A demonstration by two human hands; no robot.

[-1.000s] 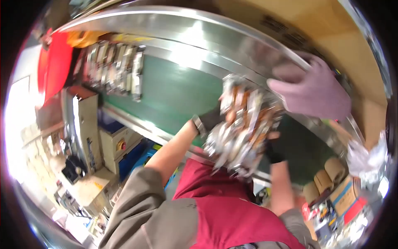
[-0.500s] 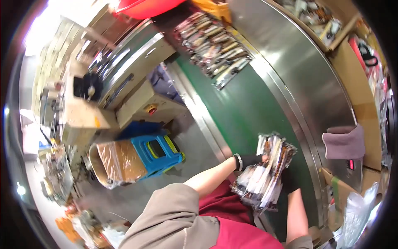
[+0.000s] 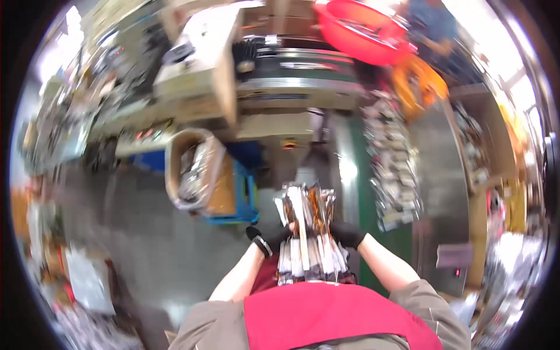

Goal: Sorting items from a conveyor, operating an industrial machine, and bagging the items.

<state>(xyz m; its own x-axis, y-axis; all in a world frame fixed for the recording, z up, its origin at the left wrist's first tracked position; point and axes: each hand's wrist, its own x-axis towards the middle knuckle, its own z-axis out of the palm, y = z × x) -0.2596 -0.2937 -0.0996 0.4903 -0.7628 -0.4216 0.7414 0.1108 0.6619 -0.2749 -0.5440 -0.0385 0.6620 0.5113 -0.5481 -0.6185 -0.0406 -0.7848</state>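
Observation:
I hold a thick stack of shiny sealed packets [image 3: 308, 233] upright against my chest, silver with brown contents. My left hand [image 3: 269, 238], in a black glove, grips the stack's left side. My right hand [image 3: 347, 233], also gloved in black, grips its right side. Both forearms come up from the lower edge past my red apron [image 3: 332, 318]. A brown cardboard box lined with clear plastic [image 3: 195, 169] sits on a blue stand to the front left, some way from the stack.
A green conveyor belt [image 3: 368, 204] with steel rails runs on my right, carrying several more packets [image 3: 394, 169]. A red tub [image 3: 364, 29] and an orange crate [image 3: 417, 84] sit at its far end. Cluttered machines and boxes stand to the left over grey floor [image 3: 134, 233].
The view has swung left, away from the belt toward the box and floor. The stack stays in both hands and has come closer to my chest.

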